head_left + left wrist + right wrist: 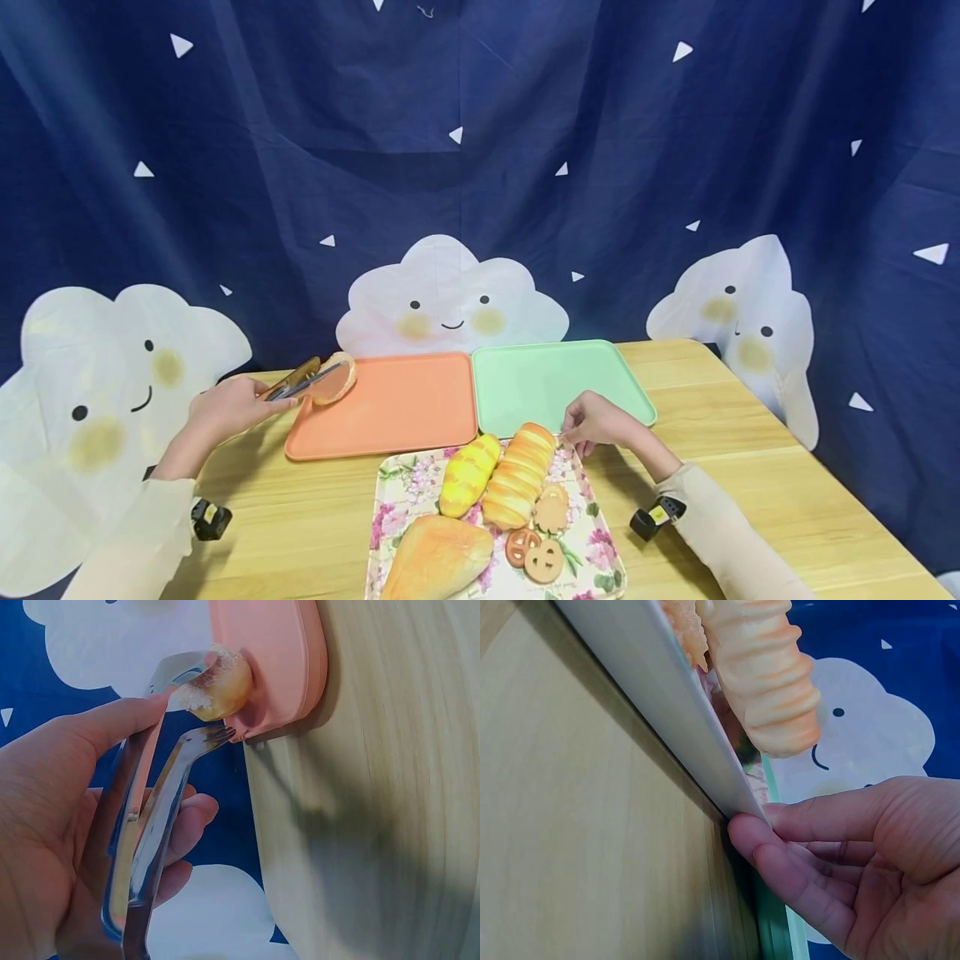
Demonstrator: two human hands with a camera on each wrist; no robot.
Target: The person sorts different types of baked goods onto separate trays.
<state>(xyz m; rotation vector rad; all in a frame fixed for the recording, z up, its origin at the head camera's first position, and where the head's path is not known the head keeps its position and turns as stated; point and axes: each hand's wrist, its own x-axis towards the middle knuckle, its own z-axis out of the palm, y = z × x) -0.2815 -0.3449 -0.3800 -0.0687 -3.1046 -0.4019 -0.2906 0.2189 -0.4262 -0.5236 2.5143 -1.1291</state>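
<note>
Left hand [236, 407] grips metal tongs [303, 382], round bread [339, 380] at their tips over left end of orange tray [412, 404], right hand [597, 421] pinches far right corner of floral tray [603, 575], breads [438, 557], cookies [543, 560] on it, green tray [551, 383] beside orange, wooden table [292, 533]

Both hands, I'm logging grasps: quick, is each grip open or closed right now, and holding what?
Left hand: closed, holding metal tongs, with bread at their tips.
Right hand: closed, pinching the edge of the floral tray.

silver tongs [160, 823] at round bread [227, 688] by orange tray [405, 404]; floral tray [596, 537] loaded
</note>
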